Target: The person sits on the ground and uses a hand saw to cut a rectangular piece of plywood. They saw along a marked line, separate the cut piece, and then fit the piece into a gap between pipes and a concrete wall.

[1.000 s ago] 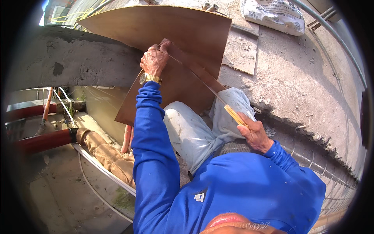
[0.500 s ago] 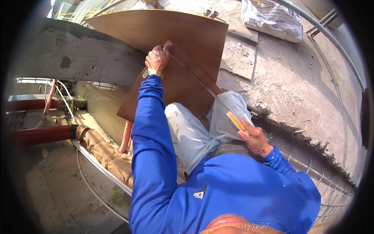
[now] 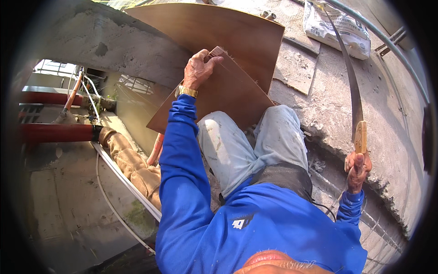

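Note:
My left hand (image 3: pixel 197 69) grips the upper edge of a smaller brown plywood piece (image 3: pixel 228 105), where a pale, frayed edge runs down toward my right knee. My right hand (image 3: pixel 357 171), out to the right, is closed on the wooden handle (image 3: pixel 360 136) of a handsaw, its long blade (image 3: pixel 347 68) pointing up and away from the plywood, over the concrete. A larger curved plywood sheet (image 3: pixel 242 36) stands behind the piece that I hold. My knees (image 3: pixel 278 132) in pale, stained trousers are bent beneath the piece's lower edge.
A grey concrete beam (image 3: pixel 123 50) runs at upper left. Below it are red pipes (image 3: pixel 64 132), a burlap-wrapped section (image 3: pixel 132 169) and white conduits. A white cement sack (image 3: pixel 337 32) and flat boards (image 3: pixel 294 68) lie on rough concrete (image 3: pixel 383 155) to the right, near a metal rail (image 3: pixel 390 43).
The saw has left the plywood and swung right and upright, with my right hand moving right and down. My left hand has shifted slightly right, still on the piece.

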The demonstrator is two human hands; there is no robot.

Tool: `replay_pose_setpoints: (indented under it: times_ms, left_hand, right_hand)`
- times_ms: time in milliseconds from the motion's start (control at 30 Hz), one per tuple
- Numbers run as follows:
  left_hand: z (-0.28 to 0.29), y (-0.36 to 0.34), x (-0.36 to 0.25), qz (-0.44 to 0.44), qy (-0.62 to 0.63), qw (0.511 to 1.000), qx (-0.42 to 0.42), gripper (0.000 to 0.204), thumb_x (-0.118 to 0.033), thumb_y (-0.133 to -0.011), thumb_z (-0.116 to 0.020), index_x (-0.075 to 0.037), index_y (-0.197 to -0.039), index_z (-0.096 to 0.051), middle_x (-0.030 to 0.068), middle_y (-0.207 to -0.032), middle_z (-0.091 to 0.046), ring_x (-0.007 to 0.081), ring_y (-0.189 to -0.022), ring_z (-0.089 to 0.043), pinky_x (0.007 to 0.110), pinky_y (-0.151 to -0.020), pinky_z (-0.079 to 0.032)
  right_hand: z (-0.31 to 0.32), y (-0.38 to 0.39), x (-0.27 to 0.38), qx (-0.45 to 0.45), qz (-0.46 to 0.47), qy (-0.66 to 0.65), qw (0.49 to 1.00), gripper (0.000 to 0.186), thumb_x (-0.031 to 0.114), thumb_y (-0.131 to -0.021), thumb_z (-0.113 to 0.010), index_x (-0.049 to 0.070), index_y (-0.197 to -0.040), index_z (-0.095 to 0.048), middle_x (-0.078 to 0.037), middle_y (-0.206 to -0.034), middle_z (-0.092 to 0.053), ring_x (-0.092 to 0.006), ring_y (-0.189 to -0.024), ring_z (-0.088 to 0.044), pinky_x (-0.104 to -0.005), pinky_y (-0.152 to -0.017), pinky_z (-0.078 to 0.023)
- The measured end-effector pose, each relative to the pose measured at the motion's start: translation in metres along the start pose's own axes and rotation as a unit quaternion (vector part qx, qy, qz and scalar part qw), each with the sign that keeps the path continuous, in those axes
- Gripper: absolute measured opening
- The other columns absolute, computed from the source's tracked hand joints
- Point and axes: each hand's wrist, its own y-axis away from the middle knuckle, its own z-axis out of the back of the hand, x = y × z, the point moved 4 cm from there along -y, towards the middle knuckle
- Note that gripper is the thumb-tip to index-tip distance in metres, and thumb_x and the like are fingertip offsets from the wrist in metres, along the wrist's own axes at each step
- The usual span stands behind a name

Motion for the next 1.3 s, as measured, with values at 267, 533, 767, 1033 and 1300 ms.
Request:
replay_pose_setpoints:
  times_ms: [267,533,767,1033,1300]
  left_hand:
    - [0.118,0.050,0.012,-0.065,0.093,0.984,-0.139,0.035,-0.035,-0.095,-0.073,-0.002,-0.098,-0.065,0.0140,-0.083,-0.068,0.0239,-0.077,-0.066,0.036,-0.072,-0.051]
    - [0.195,0.089,0.001,-0.017,0.073,0.963,-0.260,0.037,-0.036,-0.101,-0.066,-0.001,-0.114,-0.067,0.0042,-0.100,-0.071,0.0121,-0.091,-0.060,0.028,-0.083,-0.049]
    - [0.186,0.125,0.010,-0.019,0.144,0.939,-0.311,0.036,-0.034,-0.099,-0.069,0.001,-0.107,-0.068,0.0039,-0.090,-0.069,0.0119,-0.082,-0.058,0.030,-0.077,-0.048]
    - [0.207,0.174,0.055,-0.030,0.303,0.848,-0.434,0.029,-0.029,-0.101,-0.067,-0.003,-0.114,-0.071,-0.0047,-0.085,-0.057,0.0056,-0.079,-0.048,0.025,-0.071,-0.044]
    - [0.190,0.170,0.078,0.051,0.218,0.836,-0.502,0.034,-0.029,-0.101,-0.068,0.002,-0.114,-0.070,-0.0037,-0.091,-0.063,0.0070,-0.085,-0.053,0.025,-0.076,-0.047]
  right_hand:
    - [-0.011,-0.007,-0.049,-0.012,-0.073,-0.052,0.996,0.052,0.058,-0.100,-0.056,0.011,-0.081,-0.045,0.003,-0.058,-0.043,-0.0064,-0.043,-0.042,-0.0219,-0.036,-0.034]
    - [-0.086,-0.042,0.061,0.153,0.172,-0.242,0.943,0.066,0.069,-0.097,-0.049,0.007,-0.075,-0.043,0.001,-0.059,-0.039,-0.0132,-0.053,-0.041,-0.0289,-0.048,-0.037]
    - [-0.167,-0.026,0.081,0.243,0.115,-0.266,0.926,0.082,0.071,-0.092,-0.057,-0.010,-0.107,-0.054,0.001,-0.057,-0.039,-0.0123,-0.052,-0.042,-0.0328,-0.054,-0.043]
    - [-0.197,-0.028,0.079,0.292,0.050,-0.264,0.918,0.081,0.086,-0.084,-0.047,0.008,-0.070,-0.039,0.000,-0.061,-0.031,-0.0177,-0.061,-0.041,-0.0337,-0.056,-0.037]
    - [-0.230,-0.043,0.086,0.367,0.019,-0.270,0.890,0.076,0.086,-0.082,-0.051,0.013,-0.070,-0.034,0.003,-0.061,-0.025,-0.0138,-0.057,-0.029,-0.0299,-0.051,-0.031]
